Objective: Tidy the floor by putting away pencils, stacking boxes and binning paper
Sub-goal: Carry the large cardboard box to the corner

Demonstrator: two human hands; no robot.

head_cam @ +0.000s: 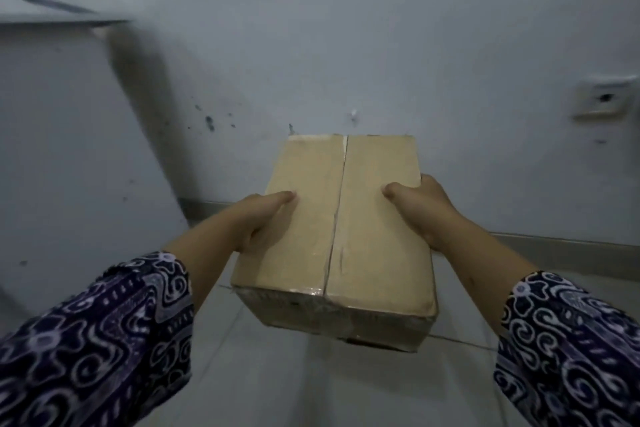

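A closed brown cardboard box (341, 229), taped along its centre seam, is held in front of me above the tiled floor. My left hand (258, 218) grips its left side with the thumb lying on the top face. On the right side, my right hand (420, 208) clasps the box the same way, thumb on top and fingers hidden behind the edge. Both arms wear dark patterned sleeves. No pencils, paper or other boxes show in this view.
A pale wall (381, 45) stands close ahead, with a wall socket (604, 99) at the right. A white cabinet or table side (62, 121) fills the left. Light floor tiles (277, 374) lie below the box.
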